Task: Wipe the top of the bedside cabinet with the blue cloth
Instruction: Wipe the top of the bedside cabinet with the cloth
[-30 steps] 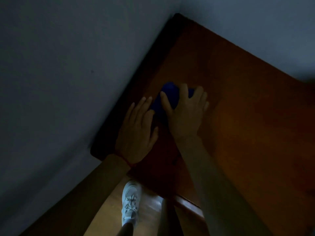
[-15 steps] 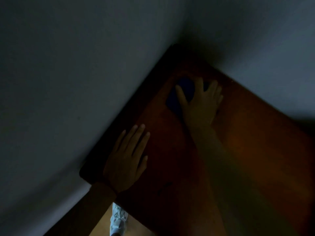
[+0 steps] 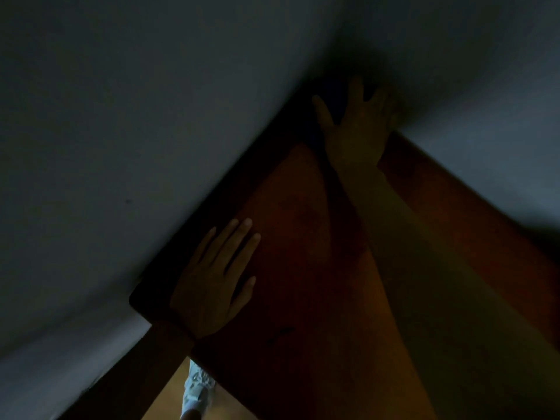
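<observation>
The scene is very dim. The bedside cabinet's reddish-brown wooden top [image 3: 303, 268] runs into a wall corner. My right hand [image 3: 354, 128] is stretched to the far corner, fingers spread, pressing flat on the blue cloth [image 3: 336, 98]; only a dark blue patch shows between thumb and fingers. My left hand [image 3: 215, 283] lies flat and open on the cabinet's near left corner, holding nothing.
Grey walls [image 3: 121, 116] border the cabinet on the left and at the back right. Below the near edge, a white sneaker [image 3: 197, 386] stands on light wooden floor [image 3: 163, 401].
My right hand has slid the blue cloth away from me into the far corner. My left hand has stayed flat near the front left corner. The camera has tilted upward.
</observation>
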